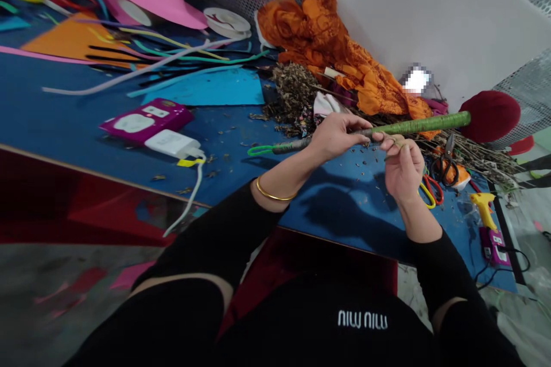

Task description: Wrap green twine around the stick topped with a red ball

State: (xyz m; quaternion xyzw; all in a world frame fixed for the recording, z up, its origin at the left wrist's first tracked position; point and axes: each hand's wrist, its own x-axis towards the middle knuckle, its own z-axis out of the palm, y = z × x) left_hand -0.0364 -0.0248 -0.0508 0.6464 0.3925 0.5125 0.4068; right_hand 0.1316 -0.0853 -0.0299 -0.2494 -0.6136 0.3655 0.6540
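A long stick (422,124) lies across both hands above the blue table. Green wrapping covers its right part, and a large dark red rounded head (489,116) caps that end. Toward the left the stick is bare and grey-brown, ending in a bright green loop (261,150). My left hand (338,136) is closed round the stick near the edge of the green wrapping. Just right of it, my right hand (402,166) pinches a thin greenish strip (394,142) that runs to the stick. The strip's far end is hidden by the fingers.
Dried plant stems (295,89) and an orange cloth (361,80) lie behind the hands. Black-handled scissors (445,166), red-and-yellow-handled scissors (431,190) and a yellow glue gun (485,209) are at right. A purple power strip (146,120) sits left, near coloured sheets and pipe cleaners.
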